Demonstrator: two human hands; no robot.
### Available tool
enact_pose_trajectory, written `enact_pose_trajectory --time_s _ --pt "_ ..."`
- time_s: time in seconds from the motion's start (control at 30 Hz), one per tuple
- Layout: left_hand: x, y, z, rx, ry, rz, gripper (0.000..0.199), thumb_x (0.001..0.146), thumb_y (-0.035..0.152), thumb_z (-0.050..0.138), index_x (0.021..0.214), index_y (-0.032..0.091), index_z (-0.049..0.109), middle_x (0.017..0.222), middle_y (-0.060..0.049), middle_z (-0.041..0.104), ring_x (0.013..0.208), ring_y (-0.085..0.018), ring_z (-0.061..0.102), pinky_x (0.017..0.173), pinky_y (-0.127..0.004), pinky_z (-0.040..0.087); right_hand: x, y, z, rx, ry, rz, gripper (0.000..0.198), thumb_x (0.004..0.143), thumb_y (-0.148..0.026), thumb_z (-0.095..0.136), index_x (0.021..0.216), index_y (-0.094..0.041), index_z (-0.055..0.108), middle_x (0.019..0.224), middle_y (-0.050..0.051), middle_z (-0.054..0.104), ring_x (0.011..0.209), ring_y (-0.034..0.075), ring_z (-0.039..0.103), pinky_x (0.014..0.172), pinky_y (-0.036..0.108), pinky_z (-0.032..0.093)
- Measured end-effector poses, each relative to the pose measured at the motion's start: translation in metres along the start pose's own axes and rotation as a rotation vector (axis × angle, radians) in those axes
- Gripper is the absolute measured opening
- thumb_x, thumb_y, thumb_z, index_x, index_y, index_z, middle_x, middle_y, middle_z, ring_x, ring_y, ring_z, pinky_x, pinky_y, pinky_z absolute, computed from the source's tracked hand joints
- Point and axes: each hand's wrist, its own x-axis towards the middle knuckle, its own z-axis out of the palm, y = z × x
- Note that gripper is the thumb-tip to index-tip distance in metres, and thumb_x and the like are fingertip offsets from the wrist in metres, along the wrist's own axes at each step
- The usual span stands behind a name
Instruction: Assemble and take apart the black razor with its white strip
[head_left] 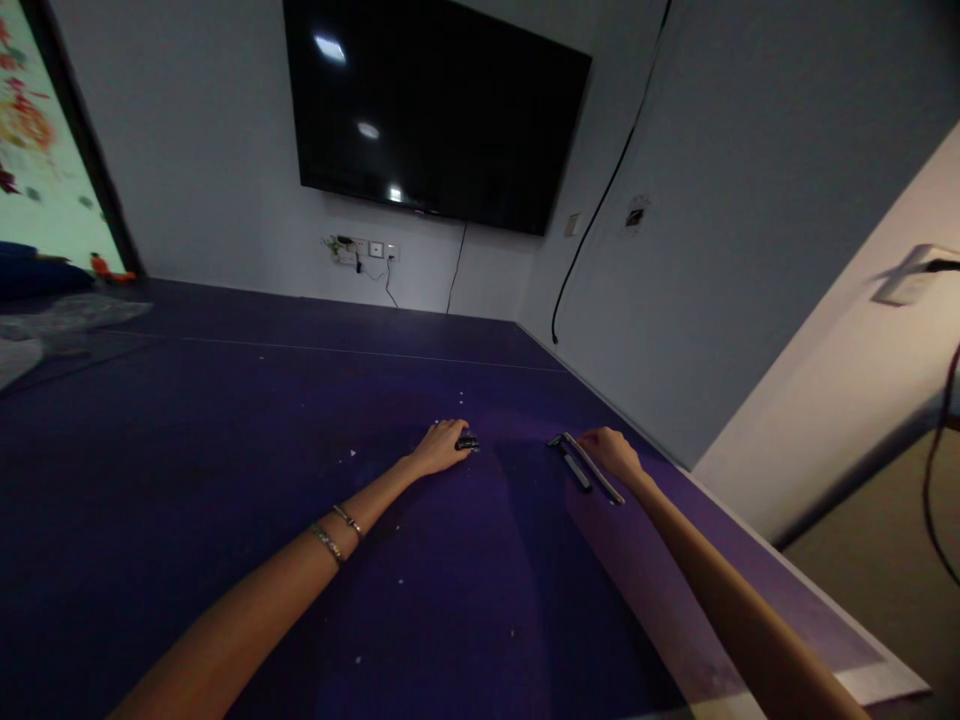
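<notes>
My left hand (441, 449) rests low over the purple surface (450, 580), its fingers curled round a small black object (469, 442) whose kind I cannot make out. To the right, my right hand (615, 455) has its fingertips drawn together at the upper part of a slim, light-coloured stick (600, 475). Beside that stick, on its left, lies a dark razor-like tool (576, 468) with a short crosspiece at its far end. Stick and tool run nearly parallel. Part of the right fingers is hidden behind the hand.
Small white bits (352, 454) are scattered over the surface. Clear plastic wrapping (82, 315) lies at the far left. A black cable (600, 205) hangs down the right wall. A television (442, 110) and sockets (375, 249) are on the wall ahead.
</notes>
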Motion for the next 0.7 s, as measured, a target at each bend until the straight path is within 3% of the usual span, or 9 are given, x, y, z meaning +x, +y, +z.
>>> enact_pose_trajectory --time_s 0.17,0.33,0.53,0.7 --pt "-0.001 0.018 -0.006 -0.068 0.019 0.047 0.047 0.073 0.030 0.059 0.115 0.017 0.045 0.112 -0.010 0.056 0.102 -0.023 0.053 0.087 -0.035 0.040 -0.003 -0.045 -0.014 0.091 -0.061 -0.427 0.038 0.075 -0.037 0.057 0.107 -0.017 0.064 0.097 0.010 0.065 0.083 0.020 0.061 0.073 0.028 0.045" --pt "-0.006 0.044 -0.016 -0.070 -0.005 0.159 0.052 0.074 0.034 0.061 0.120 0.018 0.041 0.121 -0.011 0.052 0.110 -0.024 0.049 0.091 -0.036 0.038 -0.021 -0.097 -0.018 0.186 -0.265 -0.714 0.069 0.062 -0.042 0.070 0.124 -0.018 0.050 0.114 0.011 0.057 0.085 0.019 0.058 0.075 0.030 0.046" --pt "-0.012 0.061 -0.024 -0.070 0.000 0.223 0.053 0.077 0.040 0.057 0.122 0.018 0.038 0.119 -0.011 0.053 0.110 -0.025 0.049 0.090 -0.036 0.038 -0.037 -0.127 -0.023 0.162 -0.253 -0.849 0.050 0.068 -0.035 0.066 0.115 -0.020 0.057 0.104 0.008 0.061 0.091 0.021 0.057 0.079 0.032 0.043" --pt "-0.014 0.063 -0.022 -0.080 -0.006 0.188 0.058 0.079 0.046 0.053 0.125 0.017 0.034 0.122 -0.013 0.050 0.111 -0.025 0.049 0.090 -0.037 0.039 -0.031 -0.116 -0.026 0.141 -0.256 -0.846 0.053 0.069 -0.030 0.064 0.119 -0.019 0.054 0.111 0.009 0.059 0.096 0.021 0.056 0.082 0.031 0.042"
